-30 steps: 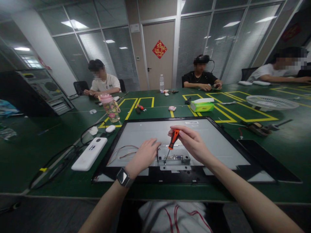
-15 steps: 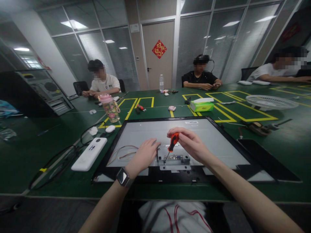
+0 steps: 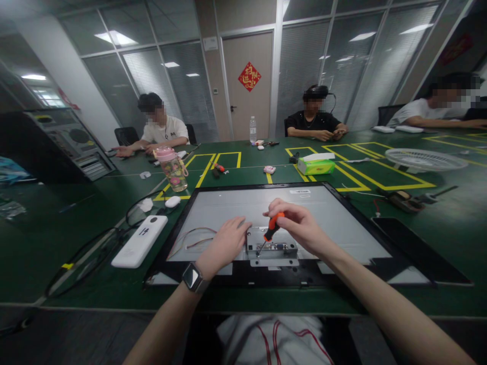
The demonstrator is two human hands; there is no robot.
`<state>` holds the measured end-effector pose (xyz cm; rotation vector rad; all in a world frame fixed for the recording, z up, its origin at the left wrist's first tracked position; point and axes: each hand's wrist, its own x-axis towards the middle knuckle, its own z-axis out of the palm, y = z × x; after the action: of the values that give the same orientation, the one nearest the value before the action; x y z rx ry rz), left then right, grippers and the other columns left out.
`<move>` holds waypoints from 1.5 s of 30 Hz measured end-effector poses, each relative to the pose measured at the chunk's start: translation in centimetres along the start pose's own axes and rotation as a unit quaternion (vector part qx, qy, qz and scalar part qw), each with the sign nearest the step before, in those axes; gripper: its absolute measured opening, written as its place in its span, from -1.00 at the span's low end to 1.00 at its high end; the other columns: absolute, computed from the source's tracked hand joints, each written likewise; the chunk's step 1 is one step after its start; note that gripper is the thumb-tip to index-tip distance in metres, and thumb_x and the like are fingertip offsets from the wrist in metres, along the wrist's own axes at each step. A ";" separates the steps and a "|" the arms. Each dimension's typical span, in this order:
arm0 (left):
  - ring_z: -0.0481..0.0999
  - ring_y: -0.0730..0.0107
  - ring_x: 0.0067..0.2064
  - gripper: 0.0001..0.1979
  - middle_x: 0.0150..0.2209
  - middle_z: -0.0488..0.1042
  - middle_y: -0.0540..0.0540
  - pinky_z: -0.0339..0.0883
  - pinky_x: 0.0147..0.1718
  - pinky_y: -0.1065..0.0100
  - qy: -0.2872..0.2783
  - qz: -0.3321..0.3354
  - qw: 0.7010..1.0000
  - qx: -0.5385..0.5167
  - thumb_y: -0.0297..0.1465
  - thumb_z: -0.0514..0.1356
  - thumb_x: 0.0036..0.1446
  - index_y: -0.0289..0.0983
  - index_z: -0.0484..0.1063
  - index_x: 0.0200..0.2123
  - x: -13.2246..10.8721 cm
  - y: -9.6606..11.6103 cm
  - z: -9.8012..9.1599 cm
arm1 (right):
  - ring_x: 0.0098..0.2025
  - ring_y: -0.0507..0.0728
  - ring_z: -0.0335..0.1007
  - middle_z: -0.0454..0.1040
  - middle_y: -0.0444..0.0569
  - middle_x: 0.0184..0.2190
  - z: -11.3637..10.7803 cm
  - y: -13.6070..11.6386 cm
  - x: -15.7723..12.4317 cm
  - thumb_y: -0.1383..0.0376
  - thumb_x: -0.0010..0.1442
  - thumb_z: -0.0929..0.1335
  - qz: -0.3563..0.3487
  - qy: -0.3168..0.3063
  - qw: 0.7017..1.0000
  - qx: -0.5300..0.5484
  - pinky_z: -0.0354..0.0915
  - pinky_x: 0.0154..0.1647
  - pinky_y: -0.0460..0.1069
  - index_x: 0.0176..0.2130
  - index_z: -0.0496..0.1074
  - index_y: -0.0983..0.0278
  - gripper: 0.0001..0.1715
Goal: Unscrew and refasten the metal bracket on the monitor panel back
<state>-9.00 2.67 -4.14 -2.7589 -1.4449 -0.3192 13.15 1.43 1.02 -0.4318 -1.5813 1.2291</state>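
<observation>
Centre frame: one right hand (image 3: pixel 300 226) pinches one orange-and-black screwdriver (image 3: pixel 272 229), tip at one metal port housing (image 3: pixel 274 254); one left hand (image 3: pixel 225 241) touches its left end, whether gripping I cannot tell.

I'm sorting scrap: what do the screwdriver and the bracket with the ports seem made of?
The screwdriver: two-tone handle, probably matte plastic; thin grey shaft, likely steel. The bracket: likely sheet metal, from its grey, dull sheen and crisp edges.

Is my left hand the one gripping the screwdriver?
No, your right hand holds the screwdriver, while your left hand is at the left edge of the metal box.
</observation>
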 end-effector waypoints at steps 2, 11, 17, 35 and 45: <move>0.29 0.18 0.22 -0.59 0.21 0.30 -0.24 0.15 0.22 0.12 0.004 0.000 1.000 0.000 -0.51 -0.03 0.27 -0.27 0.29 0.16 0.0 0.0 0.0 | -0.22 0.09 0.41 0.44 -0.06 -0.24 -0.2 0.1 0.0 0.16 0.19 0.42 0.010 -0.005 1.000 -0.006 0.39 -0.20 0.00 -0.16 0.57 0.13 -0.79; 0.30 0.19 0.22 -0.59 0.20 0.32 -0.23 0.16 0.21 0.10 0.010 0.002 1.000 -0.008 -0.52 -0.04 0.26 -0.26 0.29 0.15 0.1 0.1 0.0 | -0.07 0.14 0.39 0.46 -0.05 -0.19 0.1 0.2 0.0 0.15 0.22 0.40 -0.013 -0.009 1.000 0.022 0.34 -0.03 0.05 -0.21 0.57 0.13 -0.83; 0.29 0.17 0.22 -0.59 0.20 0.31 -0.24 0.17 0.20 0.08 0.010 0.000 1.000 -0.017 -0.53 -0.04 0.26 -0.26 0.29 0.15 0.1 0.1 0.0 | -0.11 0.13 0.44 0.51 -0.05 -0.20 0.1 0.1 0.0 0.17 0.28 0.35 0.000 -0.010 1.000 0.020 0.36 -0.06 0.06 -0.13 0.54 0.12 -0.80; 0.27 0.17 0.24 -0.60 0.21 0.30 -0.26 0.14 0.22 0.11 0.002 0.005 1.000 -0.002 -0.49 -0.05 0.29 -0.29 0.28 0.16 0.1 -0.1 0.2 | 0.00 0.20 0.44 0.50 0.00 -0.04 0.1 0.1 -0.3 0.18 0.32 0.28 -0.015 0.030 0.997 -0.071 0.32 0.06 0.17 0.11 0.42 0.07 -0.62; 0.28 0.17 0.23 -0.60 0.21 0.30 -0.26 0.16 0.20 0.09 0.002 0.006 1.000 -0.011 -0.51 -0.05 0.27 -0.28 0.28 0.15 0.1 0.1 -0.2 | -0.14 0.18 0.43 0.51 -0.02 -0.23 0.4 -0.7 -0.1 0.20 0.27 0.33 -0.061 0.081 0.977 -0.189 0.33 -0.03 0.14 -0.02 0.52 0.11 -0.70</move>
<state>-8.96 2.66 -3.97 -2.7809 -1.4327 -0.3422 13.00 0.84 1.56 -0.6480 -1.6749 0.7784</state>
